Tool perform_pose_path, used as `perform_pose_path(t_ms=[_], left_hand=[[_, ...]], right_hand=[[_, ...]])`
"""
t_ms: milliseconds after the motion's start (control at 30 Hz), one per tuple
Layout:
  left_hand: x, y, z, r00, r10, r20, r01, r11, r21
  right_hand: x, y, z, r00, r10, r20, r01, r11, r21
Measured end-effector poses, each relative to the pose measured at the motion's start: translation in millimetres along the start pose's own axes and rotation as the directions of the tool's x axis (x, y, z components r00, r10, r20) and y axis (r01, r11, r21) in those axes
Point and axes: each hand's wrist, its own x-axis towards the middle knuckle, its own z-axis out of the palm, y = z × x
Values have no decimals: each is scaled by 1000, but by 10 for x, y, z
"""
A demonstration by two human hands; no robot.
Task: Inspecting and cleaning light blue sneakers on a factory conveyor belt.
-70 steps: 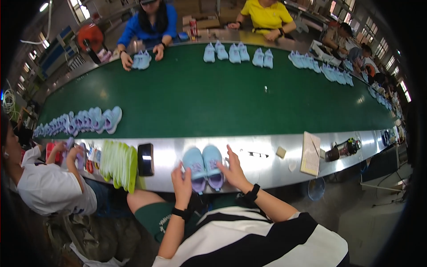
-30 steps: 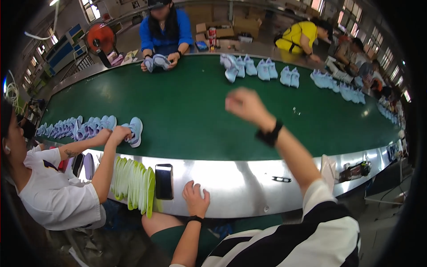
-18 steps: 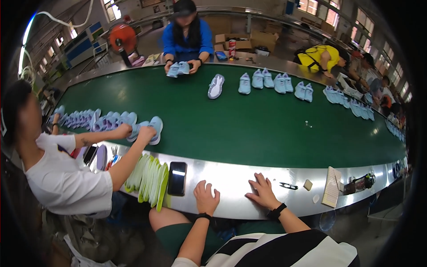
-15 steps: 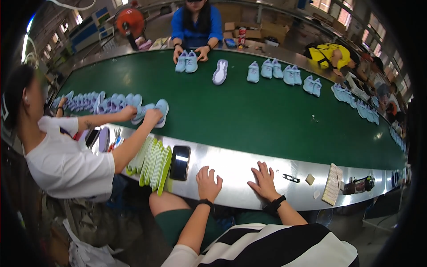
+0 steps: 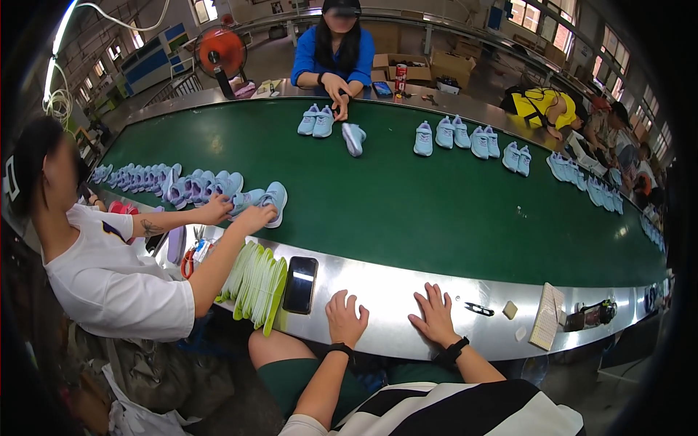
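We make out pale printing on the red cylindrical can [image 5: 400, 77], too small for us to read. The shiny metal tabletop [image 5: 385, 287] borders a wide green belt [image 5: 378, 211]; beyond are bright windows [image 5: 525, 16] and a round orange fan [image 5: 221, 49]. Our left grip [image 5: 345, 320], empty and loosely uncurled, rests near the black rectangular phone [image 5: 300, 285]. Our right grip [image 5: 436, 318], empty with fingers spread, rests just beside the small black snips [image 5: 479, 309]. Left of the phone stand stacked yellow-green flat pieces [image 5: 258, 287]. Light-blue shoes [image 5: 424, 139] stand along the belt, some under a co-worker's hands [image 5: 254, 218].
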Motion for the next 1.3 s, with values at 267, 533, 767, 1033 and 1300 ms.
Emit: perform_pose_path(t_ms=[267, 533, 767, 1033, 1300], left_hand=[[87, -30, 9, 1000, -3, -15, 3, 1000, -25], [46, -1, -41, 1000, 0, -15, 0, 1000, 2], [-6, -43, 38, 1000, -8, 8, 8, 1000, 15], [40, -5, -29, 1000, -19, -3, 19, 1000, 6], [85, -19, 5, 1000, -12, -9, 12, 1000, 5]], right_hand=[[23, -11, -19, 1000, 10, -5, -10, 1000, 9], [46, -109, -161, 1000, 3, -25, -2, 1000, 25], [20, -27, 4, 999, 39, 15, -40, 999, 19], [49, -84, -40, 1000, 29, -3, -29, 1000, -6], [54, -95, -77, 999, 27, -34, -26, 999, 18]])
